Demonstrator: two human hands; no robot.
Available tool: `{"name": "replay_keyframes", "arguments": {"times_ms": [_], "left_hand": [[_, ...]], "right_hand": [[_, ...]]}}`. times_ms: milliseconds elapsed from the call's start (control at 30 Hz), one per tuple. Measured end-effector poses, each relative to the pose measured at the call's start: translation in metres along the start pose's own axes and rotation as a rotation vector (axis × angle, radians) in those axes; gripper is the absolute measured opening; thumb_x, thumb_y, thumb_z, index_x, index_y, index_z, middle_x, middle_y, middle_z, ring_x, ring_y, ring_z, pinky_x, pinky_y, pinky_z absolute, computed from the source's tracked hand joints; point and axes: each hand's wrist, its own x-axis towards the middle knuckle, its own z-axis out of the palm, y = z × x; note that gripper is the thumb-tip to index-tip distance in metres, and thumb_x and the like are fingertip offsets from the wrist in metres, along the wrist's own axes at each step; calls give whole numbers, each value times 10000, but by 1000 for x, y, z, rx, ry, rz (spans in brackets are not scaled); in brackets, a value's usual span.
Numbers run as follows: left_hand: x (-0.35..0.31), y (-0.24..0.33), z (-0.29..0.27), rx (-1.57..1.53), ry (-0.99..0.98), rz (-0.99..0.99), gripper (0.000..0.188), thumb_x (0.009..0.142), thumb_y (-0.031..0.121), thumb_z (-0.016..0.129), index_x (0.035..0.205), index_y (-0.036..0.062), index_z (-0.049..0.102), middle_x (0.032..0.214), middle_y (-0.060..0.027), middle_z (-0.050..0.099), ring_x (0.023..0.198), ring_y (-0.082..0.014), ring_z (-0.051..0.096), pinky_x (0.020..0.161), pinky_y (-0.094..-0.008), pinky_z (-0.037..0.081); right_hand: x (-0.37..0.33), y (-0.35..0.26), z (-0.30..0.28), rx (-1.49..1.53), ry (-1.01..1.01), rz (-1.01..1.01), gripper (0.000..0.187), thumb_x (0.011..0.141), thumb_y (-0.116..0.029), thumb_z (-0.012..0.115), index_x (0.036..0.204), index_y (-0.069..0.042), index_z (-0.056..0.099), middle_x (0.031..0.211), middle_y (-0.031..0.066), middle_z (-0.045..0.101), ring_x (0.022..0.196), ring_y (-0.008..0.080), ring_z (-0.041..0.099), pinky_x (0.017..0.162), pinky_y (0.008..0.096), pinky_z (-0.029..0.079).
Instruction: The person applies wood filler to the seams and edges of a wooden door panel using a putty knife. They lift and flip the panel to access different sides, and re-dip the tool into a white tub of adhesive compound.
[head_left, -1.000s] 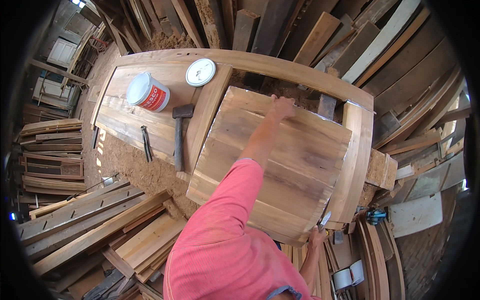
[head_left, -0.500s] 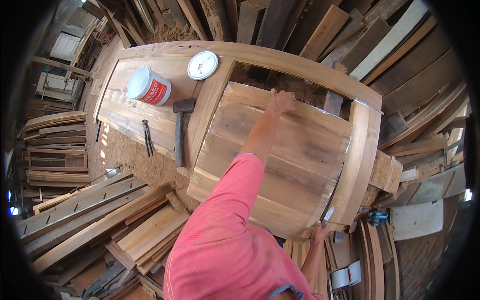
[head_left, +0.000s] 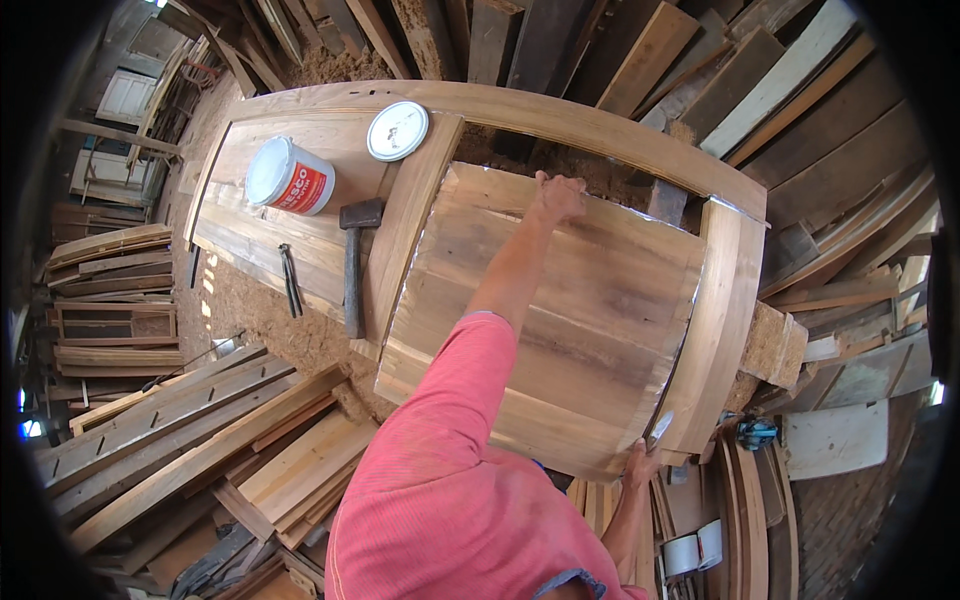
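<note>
Wood panel (head_left: 570, 320), glued up from several boards, lies inside the door frame (head_left: 730, 300) on the tabletop, filling the right bay between the mid rail and the right stile. Left hand (head_left: 558, 196) is curled over the panel's far edge, fingers wrapped on it. Right hand (head_left: 640, 462) sits at the near right corner, gripping the panel edge w/ a pale scrap or blade-like bit by the fingers; can't tell what it is.

To seat it well, I'd judge: keep both hands at opposite corners, press evenly, keep edges lined up w/ the frame groove so it doesn't bind.

Panel's boards run left-right; its long axis looks roughly near-far, tilted slightly.

Left bay: hammer (head_left: 354, 262), white glue tub (head_left: 288, 177), its lid (head_left: 397, 131), pliers (head_left: 291, 280).
</note>
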Motion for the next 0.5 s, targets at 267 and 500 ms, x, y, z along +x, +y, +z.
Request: {"name": "replay_keyframes", "arguments": {"times_ms": [267, 500], "left_hand": [[6, -2, -12, 3, -17, 7, 362, 712, 190, 624, 1067, 170, 690, 1026, -113, 732, 1039, -272, 677, 953, -523, 320], [9, 0, -4, 34, -107, 3, 383, 690, 168, 623, 1067, 154, 686, 1015, -121, 734, 1032, -295, 680, 943, -517, 329]], "right_hand": [[7, -15, -3, -75, 4, -53, 107, 881, -77, 571, 884, 27, 544, 777, 81, 561, 708, 197, 525, 666, 373, 449], [10, -1, 4, -78, -32, 14, 108, 902, -101, 561, 922, 4, 572, 804, 64, 566, 747, 190, 541, 701, 368, 451]]}}
